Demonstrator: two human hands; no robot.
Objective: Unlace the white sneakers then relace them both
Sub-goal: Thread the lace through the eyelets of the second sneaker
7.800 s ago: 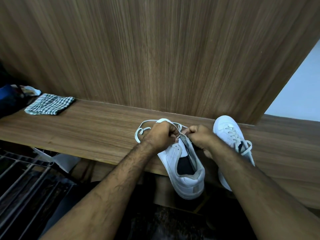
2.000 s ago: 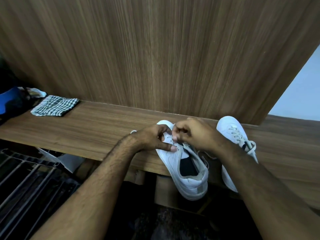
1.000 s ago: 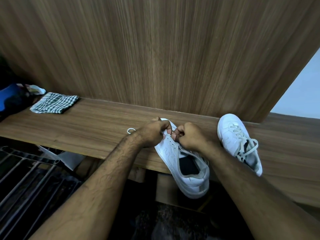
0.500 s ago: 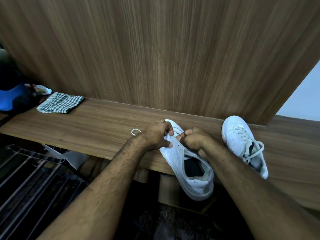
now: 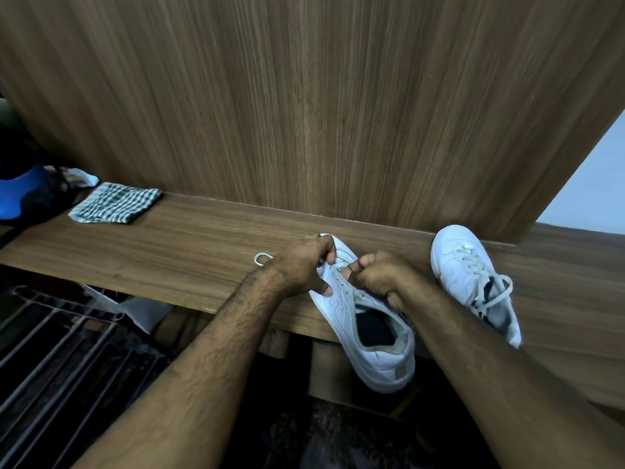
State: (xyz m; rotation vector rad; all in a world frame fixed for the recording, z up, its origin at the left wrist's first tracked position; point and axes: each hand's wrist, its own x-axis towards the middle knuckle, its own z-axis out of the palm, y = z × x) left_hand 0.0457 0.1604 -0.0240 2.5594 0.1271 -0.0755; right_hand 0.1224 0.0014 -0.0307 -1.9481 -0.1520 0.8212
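**Both hands at the laces of the nearer sneaker**

Nearest, the unlaced sneaker (image 5: 367,319) hangs its heel over the front edge of the wooden shelf (image 5: 176,255), toe pointing to the back panel (image 5: 304,106). The left hand (image 5: 301,265) and right hand (image 5: 378,274) meet over its eyelets, fingers curled and pinching the lace (image 5: 263,258), a loop of which lies left of the wrist. To the right rests the laced sneaker (image 5: 470,275). Far left lies a checked cloth (image 5: 115,206).
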